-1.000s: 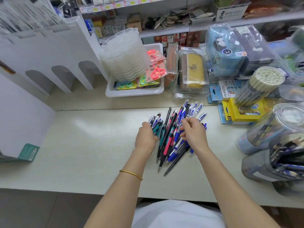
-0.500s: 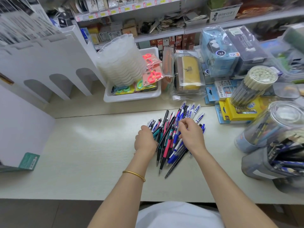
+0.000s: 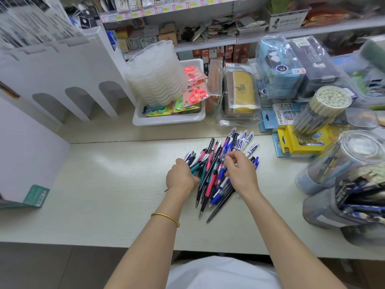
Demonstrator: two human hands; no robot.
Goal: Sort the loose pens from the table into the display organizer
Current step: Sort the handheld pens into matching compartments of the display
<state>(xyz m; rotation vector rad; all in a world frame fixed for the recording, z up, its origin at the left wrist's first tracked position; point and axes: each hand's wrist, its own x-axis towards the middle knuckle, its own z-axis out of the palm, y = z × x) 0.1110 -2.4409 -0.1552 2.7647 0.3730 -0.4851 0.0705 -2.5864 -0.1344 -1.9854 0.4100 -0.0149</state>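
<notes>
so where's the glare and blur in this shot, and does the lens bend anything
Head view: soft glare on the table left of the pen pile; head view, right edge: the clear jars are smeared; head view, top and left: shelves and white organizer bow from the wide lens.

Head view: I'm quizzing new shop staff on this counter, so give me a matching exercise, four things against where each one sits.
Things
1. pen pile
2. white tray
3. yellow box
4. gold bangle

Places
a. on the left wrist
b. behind the pen pile, holding carded scissors
c. middle of the table
d. right of the pen pile, toward the table's right side

Pairs: 1-c, 2-b, 3-d, 4-a
</notes>
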